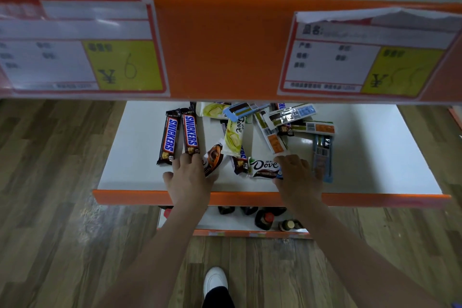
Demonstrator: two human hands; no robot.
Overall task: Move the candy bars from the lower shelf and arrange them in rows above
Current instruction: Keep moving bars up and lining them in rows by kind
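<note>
Head view, looking down a shop shelving unit w/ orange edges. Top of frame: front lip of the upper shelf [220,50], carrying two price tags; its top isn't visible. Below it, the white lower shelf [130,147] holds a loose heap of candy bars. Two Snickers bars [178,134] lie side by side at left, roughly parallel. Middle: a yellow-white Dove bar [233,136] slants across others, and a dark Dove bar [263,167] lies flat near the front edge. Right: striped blue, green and orange bars piled crosswise.

Left hand [188,177] reaches in, fingers curled down at the near end of the right Snickers bar and over a brown bar [213,159]; can't tell if it grips either yet. Right hand [298,175] rests fingers-down on the right end of the dark Dove bar, beside a blue bar [322,157]; grip also unclear. Lowest shelf below shows bottle tops [265,219]; wood floor and a white shoe [215,280] at bottom.

Step, judging by layout: the picking-up stage, w/ all bars seemingly still below. Next move likely calls for closing each hand on one bar, lifting clear of the heap, then raising past the lip to lay them in rows.
</note>
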